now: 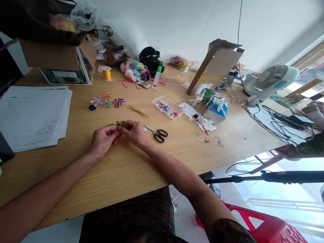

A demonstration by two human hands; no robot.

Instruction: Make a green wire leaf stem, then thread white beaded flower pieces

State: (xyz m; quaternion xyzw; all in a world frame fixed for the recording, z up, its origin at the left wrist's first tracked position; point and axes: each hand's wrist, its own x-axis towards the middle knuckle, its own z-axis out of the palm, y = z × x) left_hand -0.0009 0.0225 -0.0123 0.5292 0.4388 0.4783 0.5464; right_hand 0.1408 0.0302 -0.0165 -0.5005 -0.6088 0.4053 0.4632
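Note:
My left hand and my right hand meet over the wooden table, both pinching a small green and gold knotted cord piece. My fingers hide part of it. Just right of my right hand lie black-handled scissors. Above my hands, several finished cord flowers in purple, pink and green sit in a row. A loose bundle of gold thread lies close to them.
A stack of white paper lies at left. Farther off stand a cardboard box, a yellow thread spool, a bag of coloured yarn, a plastic tray of beads, a tissue box and a fan. Another person's hand rests at far right.

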